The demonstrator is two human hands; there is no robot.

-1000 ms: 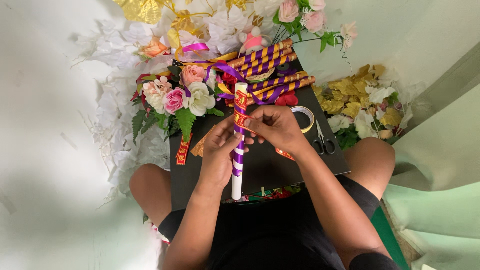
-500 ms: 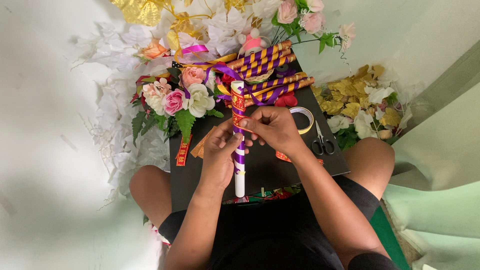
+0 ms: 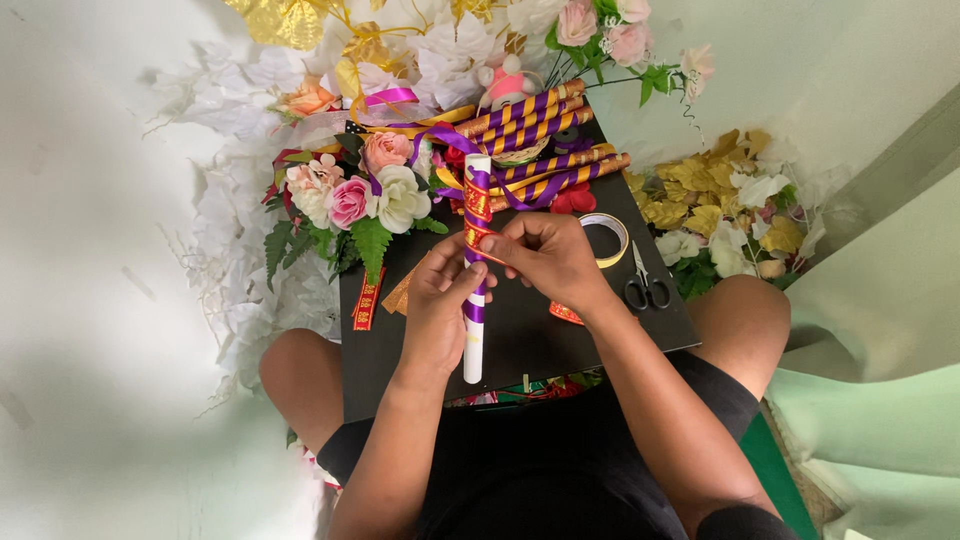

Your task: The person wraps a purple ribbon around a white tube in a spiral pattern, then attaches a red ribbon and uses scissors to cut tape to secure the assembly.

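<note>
A white stick [image 3: 473, 345] stands upright over a black board [image 3: 520, 320] on my lap, partly wrapped in purple and red-gold ribbon. My left hand [image 3: 440, 310] grips its middle from the left. My right hand [image 3: 548, 258] pinches the red-gold ribbon [image 3: 476, 205] against the stick from the right. The lower end of the stick is bare white.
Several finished purple-and-gold wrapped sticks [image 3: 540, 140] lie at the board's far edge. A tape roll [image 3: 606, 238] and black scissors [image 3: 645, 285] lie to the right. Artificial flowers [image 3: 360, 190] crowd the left and top, gold leaves [image 3: 720, 205] the right. A red ribbon strip [image 3: 367, 300] lies left.
The stick has slid a little farther from me and my hands have shifted slightly along it while the ribbon winds on.
</note>
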